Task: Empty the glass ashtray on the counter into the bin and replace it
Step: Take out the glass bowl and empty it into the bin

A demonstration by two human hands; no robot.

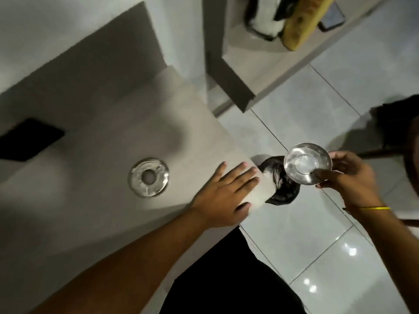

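Note:
My right hand (349, 177) holds a round glass ashtray bowl (307, 163) by its rim, out past the counter's corner and over the bin (283, 191), which is lined with a black bag and stands on the floor. The bowl looks clear inside. A ring-shaped glass piece (149, 177) with a hole in its middle lies on the grey counter (102, 143). My left hand (226, 193) rests flat on the counter's corner, fingers spread, holding nothing.
A black flat object (27, 140) lies at the counter's left edge. A lower shelf (260, 60) at the back holds a yellow item, a dark phone and a black-and-white thing. Glossy white floor tiles spread to the right, with a dark wooden chair (394, 141) at the right edge.

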